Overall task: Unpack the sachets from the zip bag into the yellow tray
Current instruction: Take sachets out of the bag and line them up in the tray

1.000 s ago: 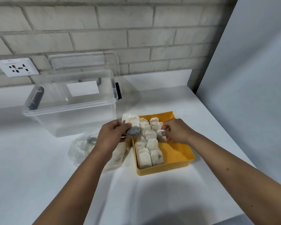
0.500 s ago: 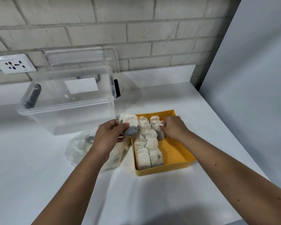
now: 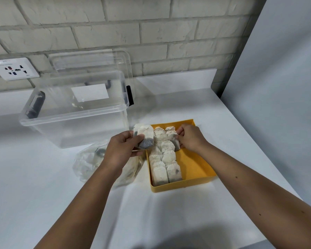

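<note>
The left hand (image 3: 123,150) pinches sachets (image 3: 144,138) over the yellow tray's (image 3: 196,162) left rim; the right hand (image 3: 190,136) grips a placed sachet (image 3: 175,141) at its far end. The zip bag (image 3: 86,164) lies on the counter (image 3: 43,186) alongside.

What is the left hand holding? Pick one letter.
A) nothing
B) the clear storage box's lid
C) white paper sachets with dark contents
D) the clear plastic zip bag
C: the left hand pinches white paper sachets with dark contents, raised at the left rim of the yellow plastic tray, over the clear plastic zip bag. The right hand holds another white sachet inside that tray.
</note>
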Available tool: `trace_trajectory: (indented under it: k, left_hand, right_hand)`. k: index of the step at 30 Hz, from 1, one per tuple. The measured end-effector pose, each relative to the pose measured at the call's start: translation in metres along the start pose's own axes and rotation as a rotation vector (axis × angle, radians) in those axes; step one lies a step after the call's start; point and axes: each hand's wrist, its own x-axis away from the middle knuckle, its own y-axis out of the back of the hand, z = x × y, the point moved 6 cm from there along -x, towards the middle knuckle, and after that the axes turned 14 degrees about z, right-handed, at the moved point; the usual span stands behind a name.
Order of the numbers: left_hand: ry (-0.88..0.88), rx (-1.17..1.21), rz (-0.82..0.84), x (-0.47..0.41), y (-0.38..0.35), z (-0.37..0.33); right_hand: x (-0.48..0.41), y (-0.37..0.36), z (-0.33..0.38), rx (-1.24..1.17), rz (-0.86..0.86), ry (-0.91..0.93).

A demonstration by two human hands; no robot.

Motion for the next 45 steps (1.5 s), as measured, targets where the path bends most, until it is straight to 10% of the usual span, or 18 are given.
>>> trace_trajectory:
  k: [7, 12, 20, 45]
  left_hand:
    - [0.033, 0.077, 0.042, 0.004, -0.010, 0.003]
    - [0.023, 0.123, 0.070, 0.006, -0.026, 0.002]
    - [-0.003, 0.129, 0.062, 0.007, -0.035, -0.005]
    - [0.002, 0.005, 0.017, -0.002, -0.010, 0.000]
  right_hand:
    - [0.025, 0.019, 0.027, 0.157, -0.123, 0.081]
    - [0.062, 0.017, 0.060, -0.341, 0.007, 0.202]
    - [0.079, 0.036, 0.058, -0.342, -0.049, 0.213]
    - [0.014, -0.005, -0.002, 0.212, 0.092, -0.186]
